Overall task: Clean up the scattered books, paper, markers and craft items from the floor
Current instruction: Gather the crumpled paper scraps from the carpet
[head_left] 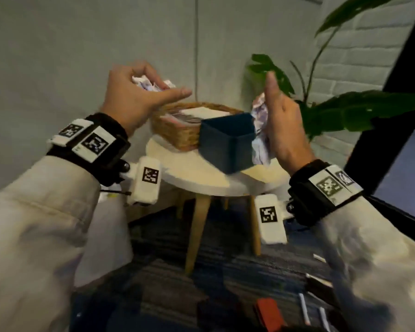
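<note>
Both hands are up over the tabletop (201,178), and both are loaded. The left hand (134,99), out at 10 o'clock from the blue box (228,142), has its fingers curled down over the left wad (151,83) of crumpled paper, thumb stuck out straight to the right. The right hand (284,130), at 3 o'clock of the box, stands on edge with one digit pointing up. It holds the right wad (260,133) against its palm side, just beside the box's right wall; whether paper meets wall, I can't tell.

The box sits open-topped at the front of the round white tabletop. The wicker basket (175,133) is just behind it at 10 o'clock, with a flat white sheet on top of its contents. Plant (345,111) leaves spread at 2 o'clock, behind the right hand. Black bands (94,142) with printed tags wrap both wrists.

Down on the floor (153,271), at 5 o'clock from the tabletop, things lie scattered: a red item (268,310), two white markers (303,307) just right of it, and dark shapes too blurred to name.
</note>
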